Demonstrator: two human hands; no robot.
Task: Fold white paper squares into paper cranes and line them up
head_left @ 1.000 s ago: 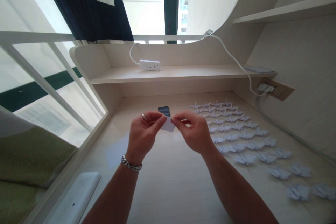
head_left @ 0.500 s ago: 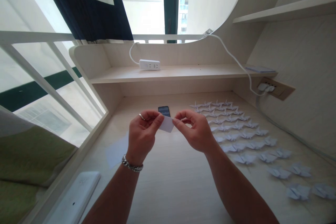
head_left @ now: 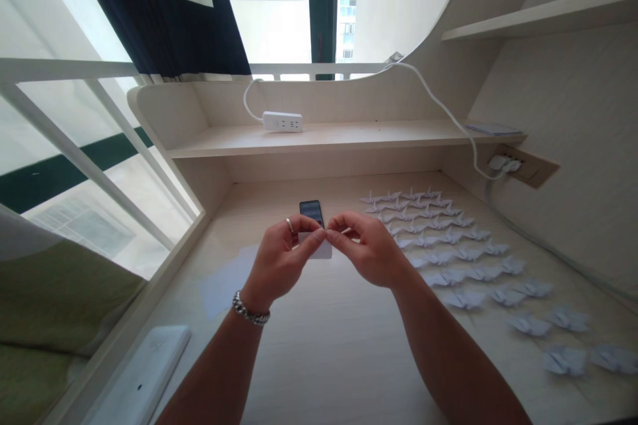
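Observation:
Between my hands is a small piece of white paper [head_left: 323, 251], partly covered by my fingers. My left hand [head_left: 286, 251], with a ring and a chain bracelet, pinches it from the left. From the right, my right hand [head_left: 366, 247] pinches the paper's upper edge, its thumb tip meeting my left thumb tip. Just beyond the fingers lies a dark phone [head_left: 312, 210] on the desk. Rows of folded white paper cranes [head_left: 451, 237] spread over the desk to the right of my right hand. Flat white paper sheets [head_left: 222, 285] rest left of my left hand.
A white flat box-like object [head_left: 142, 372] lies at the desk's front left. On the back shelf [head_left: 349, 136] sits a white power strip [head_left: 282, 122]. A white cable runs to a wall socket [head_left: 531, 169] at right. White railing bars [head_left: 94, 169] border the left side.
My left hand has moved right along the paper, bringing the two thumbs together. The paper hangs a little lower and is more hidden by my fingers.

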